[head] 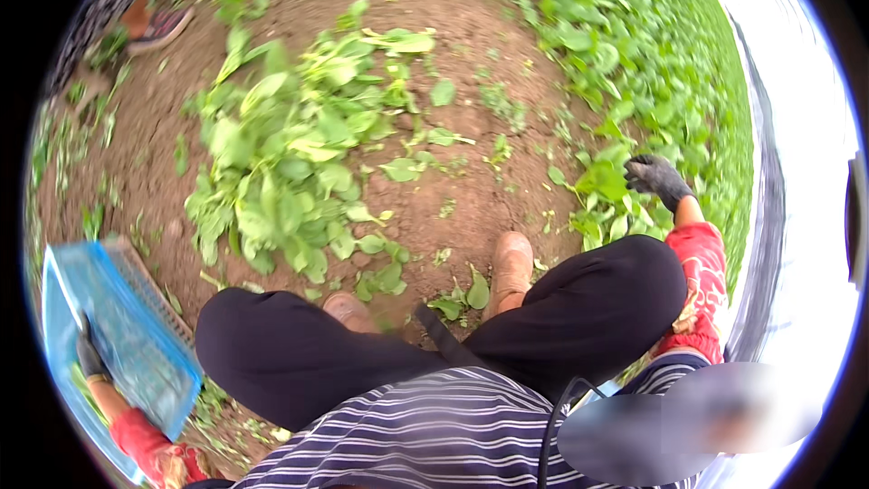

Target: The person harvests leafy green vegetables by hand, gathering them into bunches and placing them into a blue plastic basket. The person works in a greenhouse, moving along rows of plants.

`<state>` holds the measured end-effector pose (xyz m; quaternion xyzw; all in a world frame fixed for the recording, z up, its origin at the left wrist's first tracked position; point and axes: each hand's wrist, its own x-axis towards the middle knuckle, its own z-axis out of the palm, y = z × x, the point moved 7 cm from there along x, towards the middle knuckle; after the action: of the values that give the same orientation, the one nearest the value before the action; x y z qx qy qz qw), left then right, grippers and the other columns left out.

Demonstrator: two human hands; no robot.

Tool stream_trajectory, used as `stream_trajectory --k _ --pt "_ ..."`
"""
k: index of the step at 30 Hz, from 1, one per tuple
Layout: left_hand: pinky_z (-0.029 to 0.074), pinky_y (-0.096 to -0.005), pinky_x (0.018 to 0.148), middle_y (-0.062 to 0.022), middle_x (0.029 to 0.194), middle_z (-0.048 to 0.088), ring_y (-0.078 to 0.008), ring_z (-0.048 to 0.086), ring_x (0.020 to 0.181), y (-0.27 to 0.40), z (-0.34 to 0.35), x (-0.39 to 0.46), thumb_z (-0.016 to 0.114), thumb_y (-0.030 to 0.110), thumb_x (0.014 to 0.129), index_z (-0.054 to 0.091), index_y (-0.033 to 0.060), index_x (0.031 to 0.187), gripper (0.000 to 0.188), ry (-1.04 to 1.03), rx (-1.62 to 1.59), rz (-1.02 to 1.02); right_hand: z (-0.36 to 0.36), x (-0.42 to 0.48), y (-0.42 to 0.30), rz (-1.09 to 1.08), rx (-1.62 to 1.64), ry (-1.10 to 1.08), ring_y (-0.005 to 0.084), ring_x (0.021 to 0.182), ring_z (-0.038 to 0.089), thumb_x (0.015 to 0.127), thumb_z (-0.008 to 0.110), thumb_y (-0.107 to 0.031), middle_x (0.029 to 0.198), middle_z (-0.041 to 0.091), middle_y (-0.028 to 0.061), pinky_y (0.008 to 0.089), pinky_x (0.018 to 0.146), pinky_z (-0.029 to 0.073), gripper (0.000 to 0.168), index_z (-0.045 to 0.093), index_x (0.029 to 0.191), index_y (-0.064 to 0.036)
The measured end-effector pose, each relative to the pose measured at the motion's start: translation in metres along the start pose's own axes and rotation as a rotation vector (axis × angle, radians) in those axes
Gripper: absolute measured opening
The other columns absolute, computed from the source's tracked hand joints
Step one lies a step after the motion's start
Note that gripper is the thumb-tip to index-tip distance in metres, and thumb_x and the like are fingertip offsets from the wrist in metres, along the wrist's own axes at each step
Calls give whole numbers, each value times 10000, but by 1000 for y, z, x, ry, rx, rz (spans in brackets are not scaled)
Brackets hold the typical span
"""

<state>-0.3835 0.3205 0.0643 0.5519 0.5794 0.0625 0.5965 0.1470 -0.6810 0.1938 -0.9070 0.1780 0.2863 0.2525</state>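
Note:
My left hand (91,353), in a dark work glove, reaches into a blue plastic crate (146,346) at the lower left. Some green leaves (85,387) show beside that wrist; whether the fingers grip anything is unclear. My right hand (657,180), gloved in dark grey, is over leafy green plants (611,183) at the edge of the growing bed. Its fingers are bent, and I cannot tell if they hold a stem. A loose heap of picked leafy greens (292,156) lies on the soil in front of my left knee.
Dense crop (652,47) fills the right side, bordered by bright plastic sheeting (794,149). Another person's shoe (159,28) and leg are at the upper left. A brownish perforated crate edge (153,285) lies against the blue crate. Scattered leaves dot the bare soil (468,183).

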Motion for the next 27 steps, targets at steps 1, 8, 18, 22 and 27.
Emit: stream_trajectory --k 1,8,18,22,27 --pt "401 -317 913 -157 1128 559 -226 525 995 17 -53 13 527 504 856 490 -98 1209 700 152 356 231 7 16 20 -42 66 -18 177 738 652 855 576 -246 882 656 107 266 653 525 305 596 1024 8" --pt "414 -303 846 -101 1071 572 -197 507 929 -18 34 -92 531 490 869 478 -69 1239 673 233 667 123 -3 11 107 -107 467 120 159 589 625 860 552 -189 741 652 89 254 560 510 215 640 868 7" --pt "425 -319 870 -101 1101 577 -199 543 966 96 291 -90 519 272 892 546 -35 1160 408 -56 162 203 170 67 54 -649 -912 -182 302 767 635 754 524 -128 784 648 141 423 725 465 182 659 826 -29" --pt "415 -325 894 -108 1185 533 -209 519 1036 94 338 -69 545 299 872 543 -37 1175 453 -267 -46 -76 143 127 70 -756 -1335 119 257 726 622 740 526 -170 748 647 131 434 765 403 159 653 722 -76" --pt "350 -336 983 -141 1329 424 -243 437 1181 141 312 -81 567 291 865 372 -19 1339 599 54 601 372 136 196 149 -382 -1423 -142 290 954 614 813 488 -168 988 663 117 533 935 333 269 686 972 -78"
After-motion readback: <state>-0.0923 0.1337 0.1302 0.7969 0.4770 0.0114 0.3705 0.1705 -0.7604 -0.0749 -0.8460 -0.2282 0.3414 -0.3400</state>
